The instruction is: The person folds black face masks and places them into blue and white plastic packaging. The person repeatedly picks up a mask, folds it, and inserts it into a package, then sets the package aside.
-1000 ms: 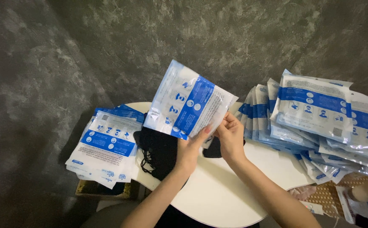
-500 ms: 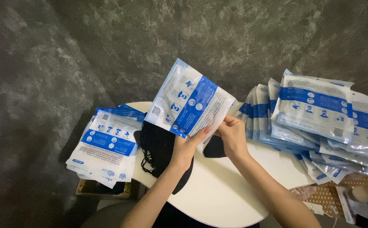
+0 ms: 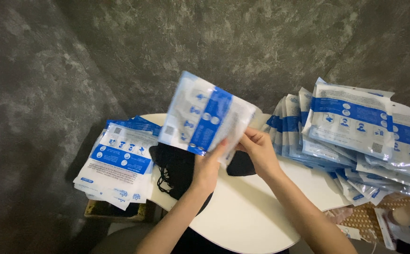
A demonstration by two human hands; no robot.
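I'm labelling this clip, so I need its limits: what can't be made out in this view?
- Head view: the pouch in the left hand and right hand is motion-blurred.
- Black masks are partly hidden behind it.
- The right stack of pouches is cut off by the frame edge.

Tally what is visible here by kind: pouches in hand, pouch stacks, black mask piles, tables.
Blue-and-white pouch held by left hand and right hand: 1
Pouch stacks, left stack and right stack: 2
Black masks pile: 1
White round table: 1
Total: 5

The blue-and-white packet (image 3: 205,117) (now blurred) has tilted slightly more upright.
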